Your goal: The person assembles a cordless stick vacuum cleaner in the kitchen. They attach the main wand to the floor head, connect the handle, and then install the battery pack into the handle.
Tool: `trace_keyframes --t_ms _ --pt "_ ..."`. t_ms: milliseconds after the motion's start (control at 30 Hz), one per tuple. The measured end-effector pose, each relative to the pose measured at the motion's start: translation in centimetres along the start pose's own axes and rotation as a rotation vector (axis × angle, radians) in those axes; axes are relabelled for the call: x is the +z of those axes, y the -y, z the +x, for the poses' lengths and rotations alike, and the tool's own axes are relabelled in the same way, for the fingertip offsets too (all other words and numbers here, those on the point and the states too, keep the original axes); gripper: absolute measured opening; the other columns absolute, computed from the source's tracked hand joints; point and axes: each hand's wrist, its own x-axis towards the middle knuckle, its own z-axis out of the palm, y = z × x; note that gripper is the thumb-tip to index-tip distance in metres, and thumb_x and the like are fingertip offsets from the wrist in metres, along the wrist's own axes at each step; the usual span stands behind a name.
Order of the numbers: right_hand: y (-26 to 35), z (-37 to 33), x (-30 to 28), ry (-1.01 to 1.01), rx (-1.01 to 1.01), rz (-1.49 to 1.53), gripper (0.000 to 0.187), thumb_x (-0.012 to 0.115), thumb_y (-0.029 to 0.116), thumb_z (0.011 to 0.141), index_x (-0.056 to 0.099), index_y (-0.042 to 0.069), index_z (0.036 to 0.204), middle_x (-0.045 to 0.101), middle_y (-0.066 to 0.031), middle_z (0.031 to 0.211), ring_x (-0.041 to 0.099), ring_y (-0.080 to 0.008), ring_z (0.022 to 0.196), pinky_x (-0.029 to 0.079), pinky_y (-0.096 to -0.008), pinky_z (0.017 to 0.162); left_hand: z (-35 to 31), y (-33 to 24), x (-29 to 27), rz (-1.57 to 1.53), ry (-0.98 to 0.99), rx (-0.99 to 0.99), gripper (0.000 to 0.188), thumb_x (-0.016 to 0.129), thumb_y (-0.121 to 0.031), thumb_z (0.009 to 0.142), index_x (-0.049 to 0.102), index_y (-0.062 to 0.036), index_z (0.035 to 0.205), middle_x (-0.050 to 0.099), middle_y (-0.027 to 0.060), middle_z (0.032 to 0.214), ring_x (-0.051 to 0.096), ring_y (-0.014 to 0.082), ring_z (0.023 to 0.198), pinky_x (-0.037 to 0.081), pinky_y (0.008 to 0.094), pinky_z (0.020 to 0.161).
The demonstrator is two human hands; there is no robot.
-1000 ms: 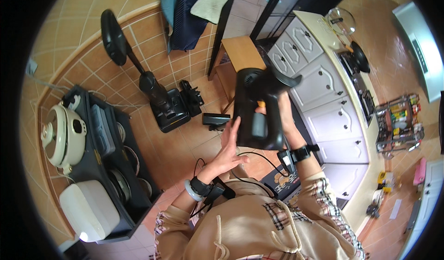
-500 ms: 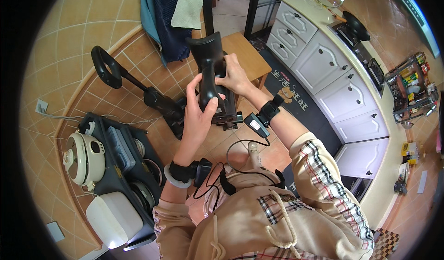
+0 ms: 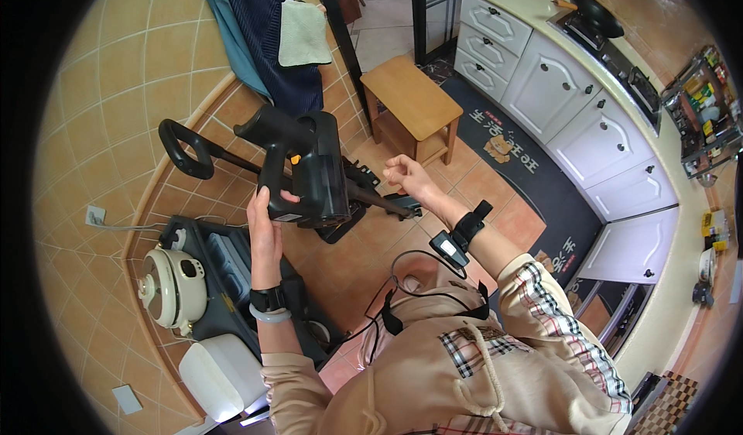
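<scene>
The black handheld vacuum unit (image 3: 323,178) has swung leftward, now in front of the upright floor cleaner's pole, and the right hand (image 3: 409,178) has come away from it. The left hand (image 3: 265,222) thus seems to bear its weight alone, fingers wrapped around the lower handle. The right hand, apart from the unit, is loosely curled with nothing visible in it; whether its fingertips meet cannot be told.
</scene>
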Motion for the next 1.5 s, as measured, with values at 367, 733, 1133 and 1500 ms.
trace_keyframes --t_ms 367,733,1133,1500 --pt "-1.3 0.2 6.1 0.036 -0.077 -0.181 0.073 0.075 0.042 0.083 0.041 0.001 0.133 0.05 -0.0161 0.118 0.052 -0.0245 0.105 0.046 -0.0343 0.088 -3.3 0.6 -1.8 0.008 0.019 0.002 0.041 0.046 -0.037 0.098 0.057 0.002 0.102 0.064 0.0135 0.087 0.061 0.023 0.089 0.049 0.0373 0.089" --pt "4.7 -4.6 12.4 -0.072 0.094 -0.402 0.14 0.082 0.065 0.06 -0.006 0.008 0.153 0.027 -0.0283 0.146 0.034 -0.0476 0.134 0.025 -0.0691 0.102 -9.6 -0.5 1.9 0.047 0.178 -0.094 0.069 0.06 -0.04 0.081 0.044 0.0056 0.13 0.063 0.0131 0.077 0.063 0.0218 0.079 0.051 0.0369 0.086" --pt "3.6 -8.4 13.2 -0.132 0.008 -0.433 0.13 0.084 0.058 0.062 0.005 0.005 0.153 0.036 -0.0261 0.135 0.041 -0.046 0.125 0.033 -0.0596 0.094 -13.6 0.1 2.6 0.032 0.122 -0.14 0.068 0.057 -0.033 0.074 0.045 0.0036 0.13 0.061 0.0115 0.074 0.061 0.0201 0.075 0.049 0.0326 0.082" --pt "3.3 -9.6 9.5 0.132 -0.968 -0.967 0.076 0.074 0.053 0.072 0.052 0.0 0.121 0.057 -0.0116 0.1 0.054 -0.0273 0.096 0.032 -0.0401 0.086 -18.3 0.2 3.1 0.064 0.131 -0.205 0.069 0.06 -0.039 0.072 0.047 0.0026 0.125 0.06 0.0105 0.073 0.059 0.0183 0.071 0.049 0.0316 0.077"
